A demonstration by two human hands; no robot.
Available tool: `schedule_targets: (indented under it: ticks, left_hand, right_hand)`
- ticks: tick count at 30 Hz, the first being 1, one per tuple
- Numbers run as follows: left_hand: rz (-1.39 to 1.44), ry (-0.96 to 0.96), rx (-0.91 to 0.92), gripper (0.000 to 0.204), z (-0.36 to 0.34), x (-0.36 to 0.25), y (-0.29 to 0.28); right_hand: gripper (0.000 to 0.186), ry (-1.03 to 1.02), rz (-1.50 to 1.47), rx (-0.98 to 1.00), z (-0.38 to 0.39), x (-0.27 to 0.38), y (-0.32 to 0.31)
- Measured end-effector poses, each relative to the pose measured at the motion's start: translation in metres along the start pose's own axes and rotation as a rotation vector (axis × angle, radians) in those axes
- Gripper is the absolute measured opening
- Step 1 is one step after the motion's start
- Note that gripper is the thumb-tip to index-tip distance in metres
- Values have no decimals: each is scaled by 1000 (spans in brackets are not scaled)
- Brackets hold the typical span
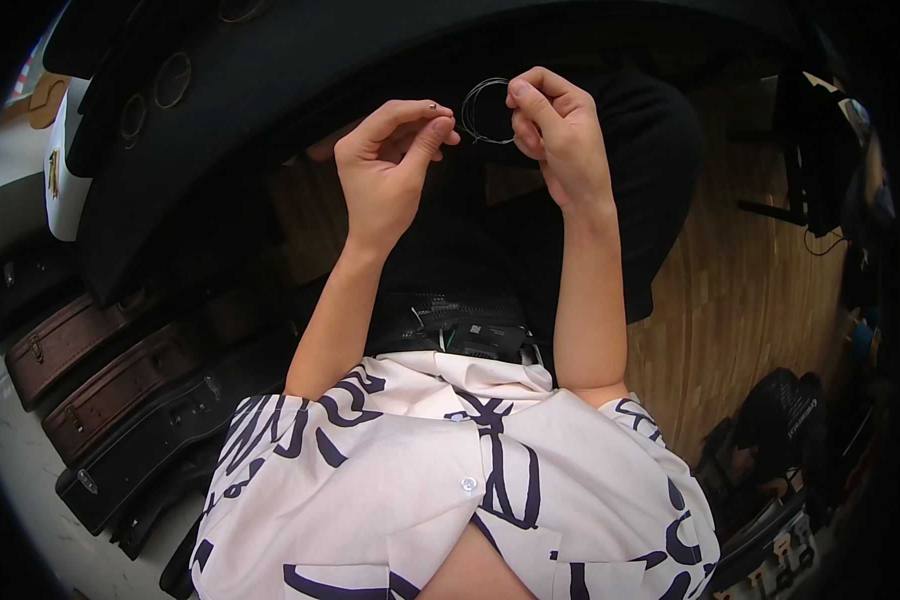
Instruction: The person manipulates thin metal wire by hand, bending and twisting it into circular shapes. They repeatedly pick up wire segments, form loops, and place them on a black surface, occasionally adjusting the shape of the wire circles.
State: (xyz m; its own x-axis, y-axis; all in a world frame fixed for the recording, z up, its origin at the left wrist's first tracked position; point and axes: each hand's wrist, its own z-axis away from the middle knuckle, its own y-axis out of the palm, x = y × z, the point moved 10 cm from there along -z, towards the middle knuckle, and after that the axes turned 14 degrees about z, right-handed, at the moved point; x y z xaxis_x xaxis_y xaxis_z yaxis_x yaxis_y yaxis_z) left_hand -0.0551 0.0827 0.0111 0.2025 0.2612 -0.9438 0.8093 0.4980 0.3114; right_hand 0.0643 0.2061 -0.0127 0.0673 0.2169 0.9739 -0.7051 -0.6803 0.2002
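My right hand (564, 135) pinches a thin, silvery coiled instrument string (467, 112) at the right side of its loops. Left of the coil, my left hand (390, 165) is closed, thumb against fingertips. A small metal bead (433, 106) shows at its index finger, looking like the string's ball end. The fingers hide most of the piece they pinch. Both hands are raised above my lap, close to the black table edge, with the loops hanging in the gap between them.
A black table (300, 60) curves across the far side, with several wire coils (170, 106) lying on it. Brown and black instrument cases (135, 455) stand in a row at the left. Wooden floor (720, 280) and a dark stand (800, 160) lie to the right.
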Motion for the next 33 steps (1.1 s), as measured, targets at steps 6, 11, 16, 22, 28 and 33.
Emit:
schedule_targets:
  ticks: [6,11,16,22,28,33]
  left_hand:
    - [64,58,95,8,-2,-6,20]
    - [-64,-56,101,10,-6,2,18]
    - [-116,-10,26,18,-8,-3,14]
    - [-164,-71,-72,33,-9,-3,6]
    - [143,-456,105,28,-4,35,11]
    - [338,-673,124,27,9,46,14]
  right_hand:
    - [18,-20,101,-24,2,1,-1]
    - [17,-67,181,17,2,7,6]
    - [16,-107,226,17,3,13,11]
    - [14,-160,298,30,4,16,14]
    - [12,-248,379,41,7,25,16]
    - [8,-382,495,64,11,39,24]
